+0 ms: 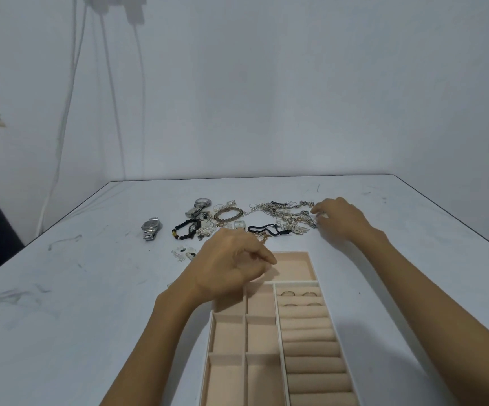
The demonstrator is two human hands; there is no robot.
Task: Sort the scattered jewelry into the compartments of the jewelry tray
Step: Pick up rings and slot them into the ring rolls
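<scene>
A beige jewelry tray (278,341) with white dividers lies in front of me. Several rings (288,293) sit in the top slots of its ring rolls on the right. Scattered jewelry (266,218) lies in a heap beyond the tray: chains, bracelets, a black bead bracelet (185,229). My left hand (231,265) hovers over the tray's far-left corner with fingers curled; whether it holds something small is hidden. My right hand (340,219) reaches into the right end of the heap, fingertips touching a silver chain (307,215).
Two silver watches lie to the left of the heap, one (150,227) apart and one (198,207) behind. Small earrings (183,253) lie left of the tray. The white table's far edge meets a wall; cables hang at the left.
</scene>
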